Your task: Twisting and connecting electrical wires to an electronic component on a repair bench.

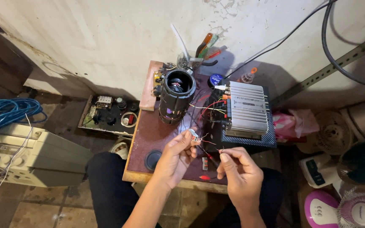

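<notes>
My left hand [177,157] pinches a small white connector [194,135] with thin wires trailing from it. My right hand [240,174] pinches the bare end of a thin wire [220,150] just to the right of it. Both hands hover over the near edge of a small dark red table [148,135]. On the table stand a black cylindrical speaker housing [176,96] and a silver amplifier box [247,113]; red, yellow and black wires run between them and down toward my hands.
A tray of small parts [108,114] lies on the floor to the left, beside a beige machine [30,158] and blue coiled cable [3,112]. A cup of tools [191,59] stands against the wall. Fans [353,209] and a pink bag [294,122] crowd the right.
</notes>
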